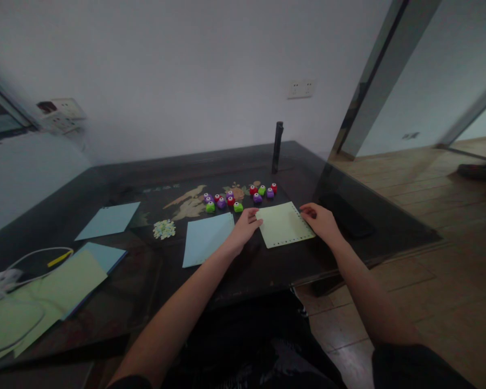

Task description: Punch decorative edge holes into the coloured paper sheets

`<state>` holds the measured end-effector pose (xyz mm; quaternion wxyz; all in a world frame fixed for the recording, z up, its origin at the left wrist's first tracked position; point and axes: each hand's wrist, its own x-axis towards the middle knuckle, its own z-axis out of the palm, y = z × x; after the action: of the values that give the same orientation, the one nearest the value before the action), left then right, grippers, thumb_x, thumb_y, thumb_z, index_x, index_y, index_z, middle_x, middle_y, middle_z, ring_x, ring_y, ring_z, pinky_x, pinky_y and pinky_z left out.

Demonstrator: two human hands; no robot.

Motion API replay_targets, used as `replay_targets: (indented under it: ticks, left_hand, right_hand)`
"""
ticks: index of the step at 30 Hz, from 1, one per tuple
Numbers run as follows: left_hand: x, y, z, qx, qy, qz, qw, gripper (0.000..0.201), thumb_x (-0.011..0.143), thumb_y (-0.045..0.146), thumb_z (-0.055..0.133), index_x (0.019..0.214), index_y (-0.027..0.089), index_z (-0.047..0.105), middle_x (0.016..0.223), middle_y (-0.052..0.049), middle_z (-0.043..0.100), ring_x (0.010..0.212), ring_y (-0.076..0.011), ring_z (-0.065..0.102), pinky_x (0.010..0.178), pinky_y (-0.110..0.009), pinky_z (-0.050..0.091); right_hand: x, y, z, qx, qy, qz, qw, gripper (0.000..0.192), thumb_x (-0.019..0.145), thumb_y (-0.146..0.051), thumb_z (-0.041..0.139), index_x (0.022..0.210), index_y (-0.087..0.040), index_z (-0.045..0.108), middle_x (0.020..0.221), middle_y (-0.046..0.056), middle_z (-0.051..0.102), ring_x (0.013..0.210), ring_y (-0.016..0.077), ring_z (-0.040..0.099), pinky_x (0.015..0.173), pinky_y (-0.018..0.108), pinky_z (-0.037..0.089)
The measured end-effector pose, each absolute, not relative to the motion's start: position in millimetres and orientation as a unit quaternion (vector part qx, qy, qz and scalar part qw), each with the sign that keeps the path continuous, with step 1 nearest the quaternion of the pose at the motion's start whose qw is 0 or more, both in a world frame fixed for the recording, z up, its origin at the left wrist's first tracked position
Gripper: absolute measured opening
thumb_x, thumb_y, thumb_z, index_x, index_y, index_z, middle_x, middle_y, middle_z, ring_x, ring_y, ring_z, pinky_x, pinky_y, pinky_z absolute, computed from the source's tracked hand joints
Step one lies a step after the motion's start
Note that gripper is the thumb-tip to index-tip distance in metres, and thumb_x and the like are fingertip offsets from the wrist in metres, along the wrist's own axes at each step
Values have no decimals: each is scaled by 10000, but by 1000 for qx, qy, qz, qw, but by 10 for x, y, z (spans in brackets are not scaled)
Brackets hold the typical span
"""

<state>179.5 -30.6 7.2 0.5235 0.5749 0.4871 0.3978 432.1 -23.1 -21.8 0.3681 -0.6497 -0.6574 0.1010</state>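
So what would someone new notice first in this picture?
Both hands, left hand and right hand, rest on the side edges of a pale green sheet with punched holes along its edge. Just behind it sits a cluster of small colourful punches, with a blue sheet to its left.

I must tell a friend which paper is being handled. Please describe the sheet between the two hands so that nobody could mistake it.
On the dark table, just in front of the row of small coloured punches, lies the pale green sheet. The left hand and the right hand touch its sides. Unlike the plain blue sheet beside it, its edges carry punched holes.
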Motion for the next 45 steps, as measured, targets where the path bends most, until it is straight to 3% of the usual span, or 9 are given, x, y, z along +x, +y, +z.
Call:
replay_targets:
  ticks: [7,19,24,30,33,35,37,40,45]
  left_hand:
    - [1808,-398,199,417,430,405,691,334,823,182,524,1151,225,478,1269,-82,549,1152,-165,531,942,-347,457]
    - [1809,-407,223,470,442,381,662,321,879,212,481,1199,222,464,1357,-91,491,1206,-171,509,940,-320,463]
    - [1700,-462,351,561,473,379,564,363,872,215,497,1231,262,472,1430,-68,418,1296,-195,419,961,-324,442]
    - [946,-349,437,684,446,389,426,268,850,238,509,1111,193,552,1212,-83,600,1119,-188,564,970,-364,441]
    - [482,-212,343,738,528,332,257,207,845,217,474,1015,185,589,1107,-78,634,1030,-202,590,951,-406,451]
    - [261,-145,228,761,572,283,119,221,827,193,478,1013,196,598,1114,-84,625,1098,-237,548,999,-443,402]
    - [131,-106,89,766,590,249,51,249,824,184,466,1034,193,598,1118,-89,620,1119,-249,534,1006,-440,392]
    - [56,-79,-105,778,592,207,41,299,833,232,473,1107,178,578,1148,-99,607,1126,-247,531,1000,-418,397]
    - [12,-54,-237,791,586,169,54,473,838,337,508,1271,149,481,1324,-139,509,1229,-267,457,1045,-408,341]
  right_hand:
    - [4327,-221,-227,-648,-650,129,376,197,746,-208,560,915,-173,656,820,60,690,758,181,629,760,325,482]
    - [4327,-221,-209,-640,-655,143,376,171,754,-210,558,886,-175,660,835,64,702,776,187,649,779,341,492]
    - [4357,-194,-261,-633,-666,131,372,180,765,-248,551,889,-183,665,842,65,702,772,192,645,766,347,492]
    - [4295,-197,-127,-640,-667,93,371,189,776,-254,544,895,-178,671,858,71,699,787,207,635,739,341,477]
    - [4045,-196,41,-612,-688,97,377,183,795,-233,538,913,-177,667,875,68,693,778,196,624,721,324,471]
    - [3757,-195,137,-573,-726,115,363,169,810,-217,530,910,-186,663,888,57,688,767,182,614,691,303,471]
    - [3402,-184,190,-520,-775,132,334,169,822,-198,528,933,-187,655,924,53,683,797,179,607,716,302,475]
    - [2859,-123,177,-435,-860,88,253,219,831,-195,548,1025,-164,644,1031,78,668,983,224,562,872,358,437]
    - [2259,59,44,-413,-902,15,130,315,860,-223,539,1147,-111,605,1160,135,626,1098,258,503,935,377,385]
